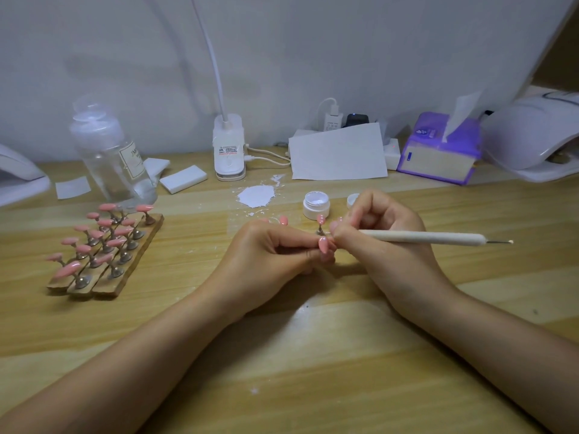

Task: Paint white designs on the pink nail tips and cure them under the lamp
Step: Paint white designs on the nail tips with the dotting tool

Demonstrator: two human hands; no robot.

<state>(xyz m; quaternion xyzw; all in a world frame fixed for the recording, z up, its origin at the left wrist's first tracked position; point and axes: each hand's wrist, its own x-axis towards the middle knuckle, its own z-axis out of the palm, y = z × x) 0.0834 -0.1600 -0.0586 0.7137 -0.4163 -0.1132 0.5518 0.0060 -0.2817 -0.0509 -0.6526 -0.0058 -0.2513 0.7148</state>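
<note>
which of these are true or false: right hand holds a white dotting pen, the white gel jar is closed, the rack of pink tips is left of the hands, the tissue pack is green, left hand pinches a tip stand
1. The right hand holds a white dotting pen. True.
2. The white gel jar is closed. False: it stands open, its lid beside it.
3. The wooden rack of pink nail tips lies left of the hands. True.
4. The tissue pack is green. False: it is purple.
5. The left hand pinches a nail tip stand. True.

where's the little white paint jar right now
In the head view the open white jar stands on the table just right of centre, right of the white paint smear and just beyond the right hand.
</note>
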